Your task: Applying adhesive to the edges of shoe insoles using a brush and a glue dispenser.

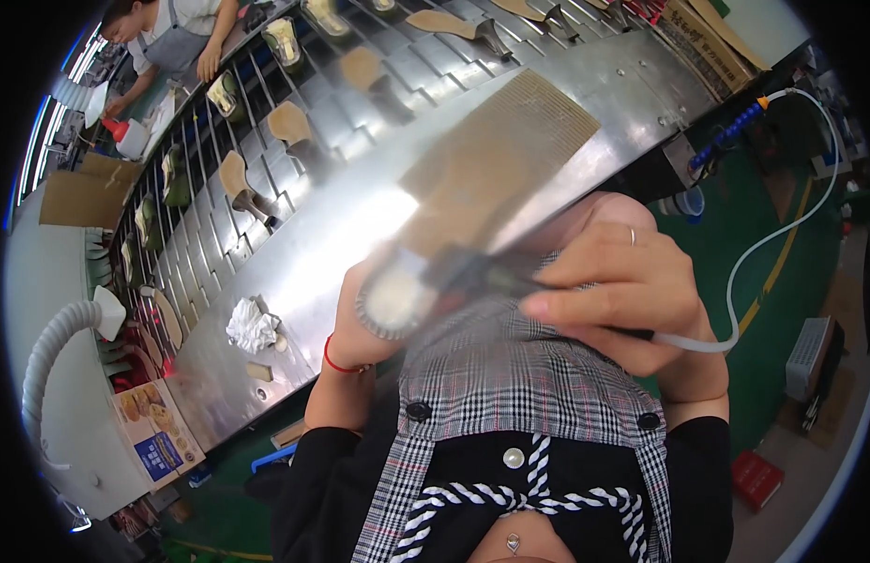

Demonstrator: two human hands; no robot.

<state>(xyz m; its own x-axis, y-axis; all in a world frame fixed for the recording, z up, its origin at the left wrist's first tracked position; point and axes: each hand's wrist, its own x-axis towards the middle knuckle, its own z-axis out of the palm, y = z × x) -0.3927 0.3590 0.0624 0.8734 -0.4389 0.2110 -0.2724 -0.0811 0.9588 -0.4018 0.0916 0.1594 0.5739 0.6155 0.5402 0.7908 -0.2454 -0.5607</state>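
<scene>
My left hand (353,291) is at the near edge of the metal bench, its fingers mostly hidden behind a shoe (395,298) held bottom up. That shoe is smeared by motion; its pale rounded sole side has a pleated rim. My right hand (632,286), wearing a ring, is closed round a slim dark handheld tool (496,280) with a white hose (735,310) trailing from it. The tool's blurred head reaches over the shoe; I cannot tell whether they touch. Beyond both hands lies a ribbed brown cardboard sheet (543,122).
A slatted metal conveyor (336,122) carries tan soles with heels (236,178) and green shoes on lasts (226,96). Crumpled white tissue (253,324) lies on the metal bench (303,272). At left are a flexible duct (50,357) and a printed box (158,433). A co-worker (177,38) stands across.
</scene>
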